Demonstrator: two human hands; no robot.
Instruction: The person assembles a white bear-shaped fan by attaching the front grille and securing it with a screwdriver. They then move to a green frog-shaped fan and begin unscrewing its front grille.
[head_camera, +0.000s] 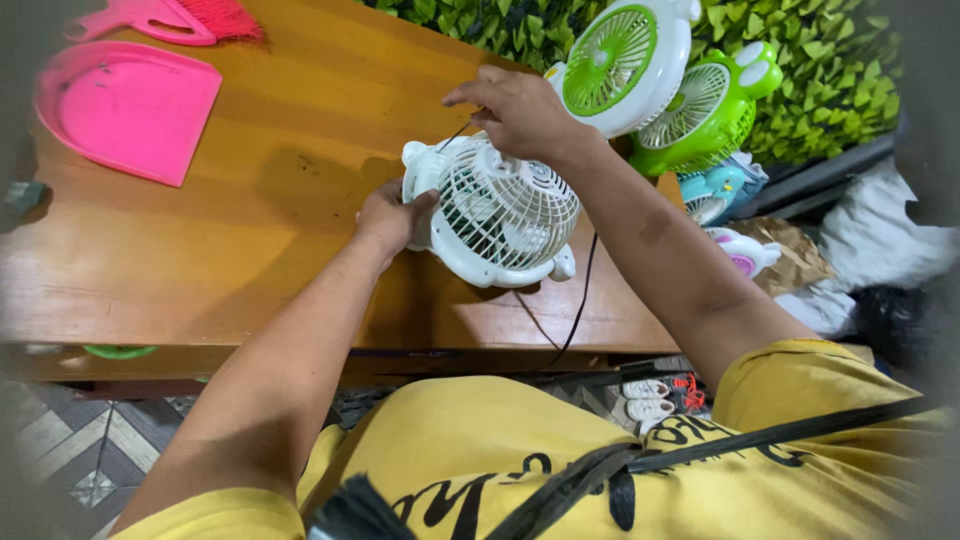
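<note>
I see my left hand (392, 218) clasping the side of a small white plastic table fan with a wire grille (497, 210), its fingers (425, 200) wrapped onto the rim. The fan lies tilted near the middle of the brown wooden bench (250, 200), close to its near edge. My right hand (515, 108) rests on top of the fan, fingers (470, 92) pinched around a thin black cord (580, 300) that runs down off the bench edge towards my yellow shirt (500, 450).

I see no true containers here. The nearest is a flat pink plastic dustpan (125, 105) at the far left corner of the bench; it looks bare inside. Just beyond it lies a pink hand brush with red bristles (175, 18).

To the right, off the bench, a white-and-green fan (620, 60) and a lime-green fan (705, 110) lean against a leafy green wall (820, 70), crowding close behind my right wrist. Lower lie a light-blue fan (715, 190) and a white-and-pink one (745, 252).
</note>
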